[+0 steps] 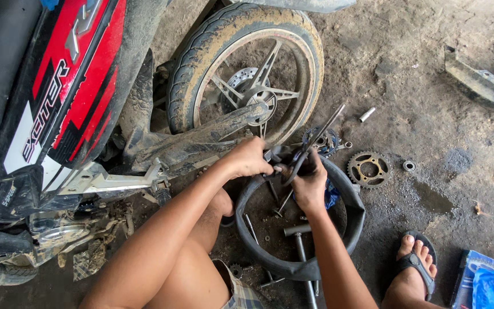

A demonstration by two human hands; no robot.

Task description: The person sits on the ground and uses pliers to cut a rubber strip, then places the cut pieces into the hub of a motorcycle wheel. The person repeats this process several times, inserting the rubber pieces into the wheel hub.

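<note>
- Two hands, left (pixel 251 158) and right (pixel 309 174), clenched on black rubber inner tube (pixel 354 214).
- Beside: toothed steel sprocket (pixel 368 169), muddy motorcycle rear wheel (pixel 247 68).

A black rubber inner tube (pixel 293 266) lies in a loose loop on the dirt floor beside the motorcycle's rear wheel, its upper part lifted and bunched where the left hand (pixel 250 159) pinches it. The right hand (pixel 309 182) closes around a pair of long, dark metal pliers (pixel 313 144), whose thin handles slant up and to the right, while the nose meets the tube just between the two hands. The rubber looks slack and dusty.
</note>
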